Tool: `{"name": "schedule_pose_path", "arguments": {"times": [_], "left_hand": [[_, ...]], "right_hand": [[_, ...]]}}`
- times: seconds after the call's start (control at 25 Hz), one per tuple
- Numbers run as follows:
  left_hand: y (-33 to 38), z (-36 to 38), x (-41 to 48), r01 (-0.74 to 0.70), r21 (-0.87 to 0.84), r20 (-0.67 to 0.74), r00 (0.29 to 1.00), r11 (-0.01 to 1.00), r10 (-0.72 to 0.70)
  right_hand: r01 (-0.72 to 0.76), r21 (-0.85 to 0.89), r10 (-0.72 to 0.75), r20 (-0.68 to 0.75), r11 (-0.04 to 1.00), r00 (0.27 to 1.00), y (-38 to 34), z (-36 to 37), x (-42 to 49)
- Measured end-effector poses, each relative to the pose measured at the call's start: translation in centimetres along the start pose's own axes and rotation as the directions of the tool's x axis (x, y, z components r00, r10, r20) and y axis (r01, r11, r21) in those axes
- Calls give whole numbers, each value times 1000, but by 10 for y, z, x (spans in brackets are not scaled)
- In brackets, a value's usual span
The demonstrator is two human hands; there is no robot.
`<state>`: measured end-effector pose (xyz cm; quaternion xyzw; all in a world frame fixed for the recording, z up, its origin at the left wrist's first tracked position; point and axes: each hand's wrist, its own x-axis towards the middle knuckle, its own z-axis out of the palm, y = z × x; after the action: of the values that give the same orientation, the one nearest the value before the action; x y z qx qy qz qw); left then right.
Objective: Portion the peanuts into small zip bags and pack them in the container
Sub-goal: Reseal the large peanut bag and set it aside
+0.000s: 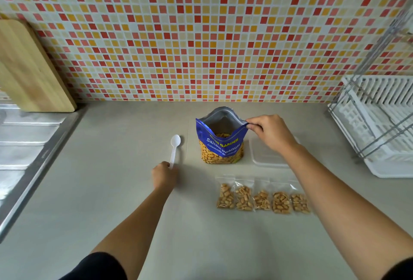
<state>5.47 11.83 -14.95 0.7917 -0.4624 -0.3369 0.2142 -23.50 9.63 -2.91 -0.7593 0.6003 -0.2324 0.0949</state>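
Observation:
A blue bag of salted peanuts (221, 145) stands open and upright at the middle of the counter. My right hand (271, 132) pinches the right corner of its mouth. My left hand (165, 174) grips the handle end of a white plastic spoon (174, 148) that lies on the counter left of the bag. Several small zip bags filled with peanuts (262, 199) lie in a row in front of the big bag. A clear plastic container (266, 156) sits right of the bag, partly hidden under my right forearm.
A white dish rack (380, 123) stands at the right. A steel sink drainboard (24, 141) runs along the left, with a wooden cutting board (29, 67) leaning on the tiled wall behind it.

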Motion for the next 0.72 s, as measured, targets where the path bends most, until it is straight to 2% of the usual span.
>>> {"name": "schedule_pose_path", "arguments": {"times": [0.32,0.72], "left_hand": [[4,9,1,-92,244,-53,993,966,108],[17,9,-3,-51,275,-107,991,960,83]], "right_hand": [[2,10,-2,0,1000,1000,1,0,0],[26,13,-26,-14,1000,1000,6,0,2]]}}
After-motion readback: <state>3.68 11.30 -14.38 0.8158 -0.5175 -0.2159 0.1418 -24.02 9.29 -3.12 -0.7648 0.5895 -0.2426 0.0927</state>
